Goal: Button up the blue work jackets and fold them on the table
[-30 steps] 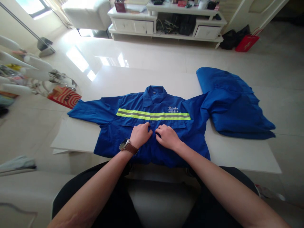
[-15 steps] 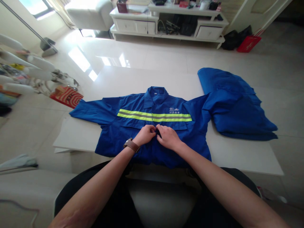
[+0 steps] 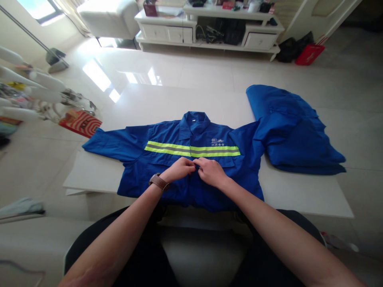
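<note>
A blue work jacket with a yellow-and-grey reflective band lies front side up on a white table, collar pointing away from me. My left hand and my right hand meet at the jacket's front placket, just below the band. The fingers of both are closed, pinching the placket edges. Whatever small fastening may be between the fingertips is hidden. A brown-strapped watch is on my left wrist. The jacket's left-side sleeve stretches out flat, while the other sleeve runs to a folded blue garment pile.
A red-and-white paper bag is by the table's left end, near a rack with white rods. Beyond the tiled floor stand a white TV cabinet and a red bag. A chair seat edge is at lower left.
My fingers have drawn closer together at the placket, and my right fingers have curled in more. The whole view has shifted slightly; the jacket and pile otherwise stay put.
</note>
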The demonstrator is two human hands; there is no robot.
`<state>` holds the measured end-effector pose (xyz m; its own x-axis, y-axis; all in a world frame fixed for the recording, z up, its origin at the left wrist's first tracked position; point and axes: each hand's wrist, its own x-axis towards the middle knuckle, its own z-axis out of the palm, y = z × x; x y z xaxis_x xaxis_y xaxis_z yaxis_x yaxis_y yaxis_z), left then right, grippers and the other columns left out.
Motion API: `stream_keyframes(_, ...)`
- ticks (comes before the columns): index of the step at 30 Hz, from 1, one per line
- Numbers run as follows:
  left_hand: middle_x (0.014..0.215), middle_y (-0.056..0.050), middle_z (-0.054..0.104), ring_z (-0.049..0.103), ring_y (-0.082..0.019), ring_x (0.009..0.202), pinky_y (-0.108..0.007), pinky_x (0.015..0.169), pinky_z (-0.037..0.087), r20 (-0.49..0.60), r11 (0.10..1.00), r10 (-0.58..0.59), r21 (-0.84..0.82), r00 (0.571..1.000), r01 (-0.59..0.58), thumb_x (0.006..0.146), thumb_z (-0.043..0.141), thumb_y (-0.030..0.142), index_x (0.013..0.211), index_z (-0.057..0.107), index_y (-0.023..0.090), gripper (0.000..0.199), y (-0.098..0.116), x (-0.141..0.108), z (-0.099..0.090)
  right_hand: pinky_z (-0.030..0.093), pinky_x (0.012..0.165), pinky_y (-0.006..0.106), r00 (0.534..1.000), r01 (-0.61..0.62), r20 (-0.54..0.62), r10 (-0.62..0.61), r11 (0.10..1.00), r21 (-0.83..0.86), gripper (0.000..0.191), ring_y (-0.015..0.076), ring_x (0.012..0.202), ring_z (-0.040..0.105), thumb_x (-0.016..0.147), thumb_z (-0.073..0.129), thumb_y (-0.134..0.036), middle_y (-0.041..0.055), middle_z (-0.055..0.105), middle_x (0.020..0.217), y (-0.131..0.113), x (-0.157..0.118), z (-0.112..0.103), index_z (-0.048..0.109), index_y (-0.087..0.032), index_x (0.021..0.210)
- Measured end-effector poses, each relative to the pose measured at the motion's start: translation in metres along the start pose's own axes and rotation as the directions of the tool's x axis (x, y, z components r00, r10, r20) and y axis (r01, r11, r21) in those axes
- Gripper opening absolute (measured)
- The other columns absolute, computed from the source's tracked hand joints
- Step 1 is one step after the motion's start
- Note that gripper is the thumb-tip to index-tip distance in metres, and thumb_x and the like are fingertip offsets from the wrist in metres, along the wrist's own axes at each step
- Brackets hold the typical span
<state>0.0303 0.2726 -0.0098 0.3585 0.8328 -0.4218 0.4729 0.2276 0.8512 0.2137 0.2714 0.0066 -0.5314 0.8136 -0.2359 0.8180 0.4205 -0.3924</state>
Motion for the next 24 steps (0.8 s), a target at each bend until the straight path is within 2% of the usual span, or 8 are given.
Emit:
stream_keyframes(3, 0.065, -0.001, 0.066, 0.059, -0.016, 0.066, -0.026, 0.061, 0.042, -0.010, 0.997, -0.029, 0.064, 1.000, 0.029, 0.077, 0.053, 0.027, 0.068, 0.069, 0.016, 0.021, -0.001, 0.000, -0.001, 0.043, 0.075, 0.027, 0.999, -0.022, -0.028, 0.022, 1.000, -0.001, 0.028, 0.0206, 0.094, 0.068, 0.097, 0.047, -0.022, 0.0040, 0.073, 0.110, -0.001, 0.000, 0.001, 0.072, -0.025, 0.110)
stream_keyframes(7, 0.078, -0.002, 0.070, 0.062, -0.017, 0.074, -0.027, 0.067, 0.043, -0.227, 0.973, 0.013, 0.229, 0.974, 0.040, 0.075, 0.064, 0.026, 0.080, 0.069, 0.018, 0.011, -0.007, 0.001, 0.001, 0.040, 0.072, 0.026, 0.994, -0.006, -0.111, 0.010, 0.999, 0.033, 0.024, 0.0185, 0.087, 0.066, 0.099, 0.052, -0.030, 0.0043, 0.074, 0.098, -0.003, 0.000, 0.004, 0.074, -0.022, 0.095)
stream_keyframes(10, 0.083, -0.001, 0.069, 0.062, -0.018, 0.077, -0.027, 0.068, 0.041, -0.351, 0.948, 0.059, 0.312, 0.935, 0.057, 0.072, 0.069, 0.021, 0.090, 0.064, 0.020, 0.018, -0.008, -0.002, 0.004, 0.035, 0.068, 0.027, 0.982, 0.044, -0.186, -0.035, 0.998, 0.047, 0.032, 0.0165, 0.078, 0.063, 0.100, 0.056, -0.038, 0.0039, 0.072, 0.086, -0.002, 0.000, 0.007, 0.072, -0.020, 0.079)
stream_keyframes(17, 0.083, 0.001, 0.066, 0.060, -0.019, 0.077, -0.028, 0.062, 0.034, -0.398, 0.892, 0.141, 0.448, 0.907, 0.058, 0.078, 0.067, 0.017, 0.105, 0.058, 0.024, 0.029, 0.003, -0.009, 0.011, 0.028, 0.064, 0.028, 0.942, 0.112, -0.327, -0.075, 0.989, 0.098, 0.033, 0.0137, 0.067, 0.054, 0.094, 0.065, -0.028, 0.0008, 0.063, 0.069, 0.004, 0.004, 0.013, 0.058, -0.018, 0.063)
stream_keyframes(21, 0.081, 0.001, 0.065, 0.060, -0.018, 0.074, -0.028, 0.063, 0.035, -0.401, 0.889, 0.171, 0.456, 0.900, 0.034, 0.081, 0.064, 0.016, 0.110, 0.060, 0.025, 0.032, 0.006, -0.009, 0.011, 0.028, 0.064, 0.028, 0.945, 0.057, -0.328, -0.013, 0.991, 0.123, 0.028, 0.0147, 0.066, 0.055, 0.090, 0.067, -0.024, 0.0004, 0.064, 0.069, 0.004, 0.006, 0.014, 0.057, -0.019, 0.065)
stream_keyframes(24, 0.081, 0.001, 0.065, 0.060, -0.017, 0.074, -0.028, 0.064, 0.037, -0.389, 0.887, 0.202, 0.462, 0.899, 0.001, 0.080, 0.062, 0.014, 0.106, 0.064, 0.025, 0.028, 0.008, -0.007, 0.011, 0.030, 0.065, 0.027, 0.948, -0.026, -0.312, 0.068, 0.990, 0.137, 0.005, 0.0176, 0.069, 0.060, 0.092, 0.064, -0.024, 0.0010, 0.068, 0.076, 0.004, 0.006, 0.014, 0.066, -0.020, 0.089)
